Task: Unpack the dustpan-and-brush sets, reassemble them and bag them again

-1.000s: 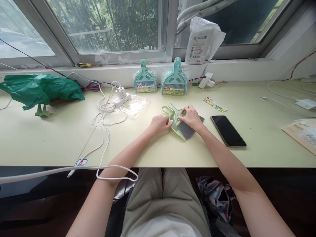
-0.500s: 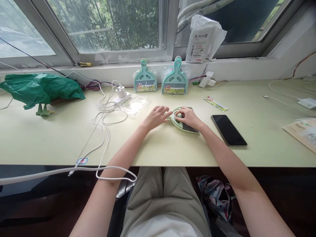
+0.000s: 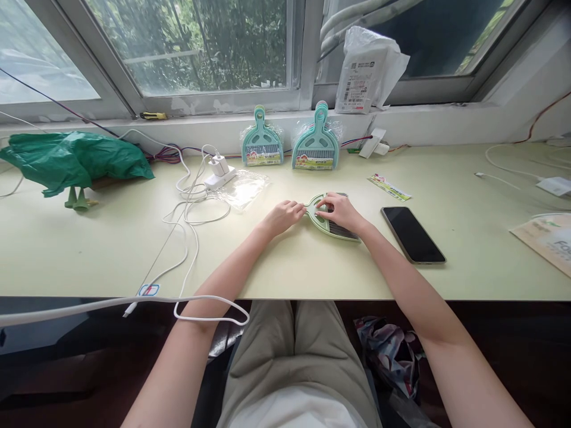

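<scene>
Green dustpan (image 3: 323, 224) lay flat mid-worktop (image 3: 312, 267), handle at 9 o'clock; left hand (image 3: 283, 216) grip pinched that handle, right hand (image 3: 342, 211) grip curled onto nested brush (image 3: 345, 230); even downward pressure looked advisable.

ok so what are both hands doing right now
Left hand: closed, pinching the handle of the green dustpan set.
Right hand: pressed on top of the set; grip cannot be told.

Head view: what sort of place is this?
Probably a home or small-office desk under a window, used for handling small goods: wrapped dustpan sets lean against the sill, a labelled parcel bag sits on it, and charger cables trail across the desk.
</scene>
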A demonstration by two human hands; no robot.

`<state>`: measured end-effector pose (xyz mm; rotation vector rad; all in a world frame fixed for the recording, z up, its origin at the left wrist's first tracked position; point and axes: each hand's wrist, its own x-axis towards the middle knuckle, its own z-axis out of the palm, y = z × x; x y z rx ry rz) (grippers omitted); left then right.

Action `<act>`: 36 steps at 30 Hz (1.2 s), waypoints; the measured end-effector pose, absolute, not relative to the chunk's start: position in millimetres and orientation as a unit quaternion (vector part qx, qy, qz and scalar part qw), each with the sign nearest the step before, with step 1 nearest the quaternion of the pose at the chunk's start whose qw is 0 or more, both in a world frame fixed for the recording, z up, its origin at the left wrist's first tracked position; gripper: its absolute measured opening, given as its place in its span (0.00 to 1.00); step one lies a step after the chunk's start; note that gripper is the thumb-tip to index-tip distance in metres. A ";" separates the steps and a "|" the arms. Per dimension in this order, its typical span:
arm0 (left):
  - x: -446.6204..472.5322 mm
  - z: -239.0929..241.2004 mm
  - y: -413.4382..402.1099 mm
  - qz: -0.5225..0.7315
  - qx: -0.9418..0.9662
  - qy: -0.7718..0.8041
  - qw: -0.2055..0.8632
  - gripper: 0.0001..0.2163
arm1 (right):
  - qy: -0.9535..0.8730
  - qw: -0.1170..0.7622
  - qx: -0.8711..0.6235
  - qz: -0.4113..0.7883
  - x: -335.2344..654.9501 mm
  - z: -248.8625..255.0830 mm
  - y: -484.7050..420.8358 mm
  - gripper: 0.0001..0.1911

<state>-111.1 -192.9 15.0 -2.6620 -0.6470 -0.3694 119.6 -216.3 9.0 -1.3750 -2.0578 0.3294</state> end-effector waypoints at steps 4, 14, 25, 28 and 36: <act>-108.9 15.9 -195.2 -0.111 -0.945 -0.242 0.189 0.15 | -0.780 0.318 -0.522 0.131 119.7 10.0 -216.1 0.11; -104.2 12.5 -196.6 -0.078 -0.945 -0.240 0.206 0.13 | -0.788 0.260 -0.549 0.101 117.2 15.1 -220.6 0.09; -110.2 9.3 -193.7 -0.120 -0.944 -0.242 0.189 0.14 | -0.785 0.204 -0.584 0.020 111.2 21.0 -225.8 0.10; -110.3 9.4 -193.2 -0.209 -0.933 -0.245 0.159 0.15 | -0.770 0.241 -0.591 0.015 110.0 25.4 -228.0 0.09; -107.4 29.3 -193.6 -0.482 -0.773 -0.409 -0.052 0.24 | -0.696 0.367 -0.616 -0.016 96.4 31.9 -233.1 0.10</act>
